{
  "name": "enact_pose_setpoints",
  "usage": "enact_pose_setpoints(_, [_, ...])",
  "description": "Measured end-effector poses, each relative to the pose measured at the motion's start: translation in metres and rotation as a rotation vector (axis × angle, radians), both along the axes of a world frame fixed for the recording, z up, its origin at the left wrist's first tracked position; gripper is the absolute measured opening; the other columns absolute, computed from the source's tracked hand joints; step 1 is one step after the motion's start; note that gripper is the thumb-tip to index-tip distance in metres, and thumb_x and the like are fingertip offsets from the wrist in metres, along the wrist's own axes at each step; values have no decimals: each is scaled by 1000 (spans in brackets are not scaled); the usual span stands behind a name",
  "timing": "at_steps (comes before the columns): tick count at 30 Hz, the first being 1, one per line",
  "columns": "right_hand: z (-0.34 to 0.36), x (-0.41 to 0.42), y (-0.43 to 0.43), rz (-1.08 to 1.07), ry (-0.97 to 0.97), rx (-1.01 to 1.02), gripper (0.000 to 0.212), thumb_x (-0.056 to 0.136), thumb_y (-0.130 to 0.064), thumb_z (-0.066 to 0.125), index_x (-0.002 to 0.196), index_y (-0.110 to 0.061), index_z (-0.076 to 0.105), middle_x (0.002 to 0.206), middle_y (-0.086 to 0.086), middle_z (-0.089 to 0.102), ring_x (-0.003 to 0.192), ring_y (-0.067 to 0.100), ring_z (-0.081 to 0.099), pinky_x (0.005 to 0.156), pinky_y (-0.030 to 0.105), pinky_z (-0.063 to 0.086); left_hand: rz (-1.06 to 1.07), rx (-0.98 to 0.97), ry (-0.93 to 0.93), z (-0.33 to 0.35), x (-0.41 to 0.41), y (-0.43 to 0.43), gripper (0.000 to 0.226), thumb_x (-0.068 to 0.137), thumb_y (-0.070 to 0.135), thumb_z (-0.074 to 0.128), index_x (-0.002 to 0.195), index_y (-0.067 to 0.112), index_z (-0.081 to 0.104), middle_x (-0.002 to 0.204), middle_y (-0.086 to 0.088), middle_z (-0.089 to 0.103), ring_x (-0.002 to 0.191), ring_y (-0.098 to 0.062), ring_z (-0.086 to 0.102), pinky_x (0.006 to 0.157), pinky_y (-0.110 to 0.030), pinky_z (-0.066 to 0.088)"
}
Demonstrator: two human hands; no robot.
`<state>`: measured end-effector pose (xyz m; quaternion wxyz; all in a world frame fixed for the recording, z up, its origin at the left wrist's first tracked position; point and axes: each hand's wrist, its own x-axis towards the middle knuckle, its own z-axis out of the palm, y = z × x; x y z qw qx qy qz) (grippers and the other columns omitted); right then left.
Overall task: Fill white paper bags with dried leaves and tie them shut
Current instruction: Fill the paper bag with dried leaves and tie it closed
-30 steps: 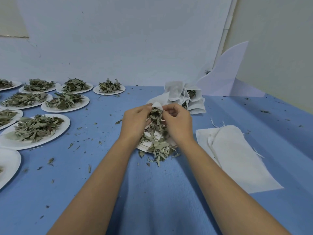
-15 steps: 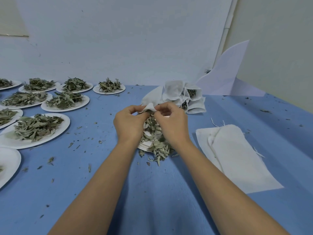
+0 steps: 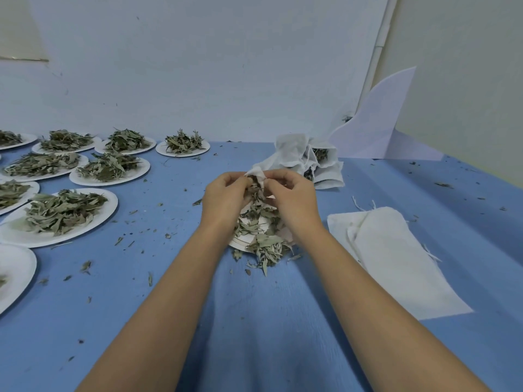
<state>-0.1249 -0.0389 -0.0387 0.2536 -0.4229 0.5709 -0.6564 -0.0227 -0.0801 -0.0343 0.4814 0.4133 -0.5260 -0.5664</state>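
A plain, makeshift hand-packing room: a blue-covered worktop (image 3: 254, 335) pushed against a bare white wall (image 3: 226, 66), rows of paper plates (image 3: 113, 202) with portioned dried leaves (image 3: 62, 210) along its left edge, filled bags (image 3: 308, 157) heaped at the far edge, flat empty bags (image 3: 396, 256) stacked at the right.

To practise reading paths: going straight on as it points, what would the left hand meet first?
The bag that the left hand pinches; beyond it, likely the filled bags, depth unclear.
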Motion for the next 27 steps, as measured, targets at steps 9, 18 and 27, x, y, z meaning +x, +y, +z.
enact_pose_setpoints(9, [7, -8, 4, 8, -325, -23, 19, 90, 0, 55, 81, -14, 64, 70, 2, 58, 54, 0, 57, 57, 16, 52, -362, -194, -216, 2, 9, 6, 67, 78, -15, 58, 136, 19, 50, 78, 22, 70, 80, -9, 63, 69, -24, 48])
enact_pose_setpoints(18, [6, -5, 2, 36, -329, -11, 17, 91, 0, 54, 84, -12, 63, 76, 2, 59, 57, -1, 62, 59, 17, 53, -110, -295, -275, -5, 9, 1, 46, 78, 23, 77, 122, 22, 65, 105, 11, 70, 96, -4, 64, 89, -23, 52])
enact_pose_setpoints(27, [9, 4, 1, -87, 53, 39, 17, 83, -6, 62, 76, -21, 66, 62, -7, 61, 58, 4, 57, 63, 23, 54, 174, -355, -256, -7, 10, -2, 11, 78, 22, 77, 82, 28, 69, 78, 18, 66, 73, -2, 67, 72, -19, 53])
